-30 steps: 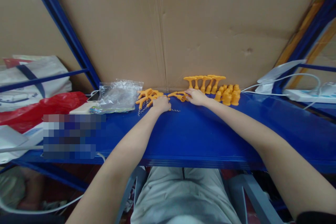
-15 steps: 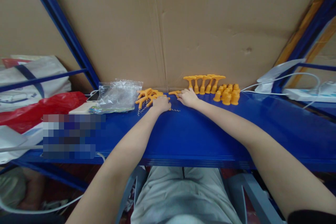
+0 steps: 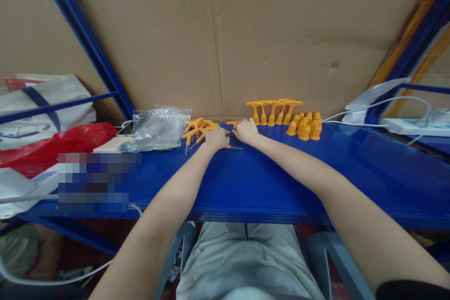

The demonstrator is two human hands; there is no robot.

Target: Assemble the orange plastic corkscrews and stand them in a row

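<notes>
My left hand (image 3: 217, 138) is closed at the right side of a pile of orange T-handled corkscrews (image 3: 192, 131). A bit of orange shows past its fingers, apparently a corkscrew handle. Just below that hand, a loose corkscrew (image 3: 228, 146) lies with its metal spiral pointing right. My right hand (image 3: 246, 130) is close by, its fingers curled in toward the left hand; what they hold, if anything, is hidden. Behind the right fingertips lies another orange piece (image 3: 231, 123). Several corkscrews with ribbed shafts (image 3: 272, 113) stand upright at the back wall, beside a cluster of short orange caps (image 3: 304, 128).
A clear plastic bag (image 3: 156, 129) lies left of the pile. Farther left are a red bag (image 3: 59, 143) and a white cloth bag (image 3: 70, 98). A cardboard wall (image 3: 218, 42) closes off the back of the blue shelf (image 3: 253, 183). White cables and a power strip (image 3: 415, 126) lie at right.
My right hand has slid left toward my left hand, and its spread fingers have curled in. The left hand stays almost in place.
</notes>
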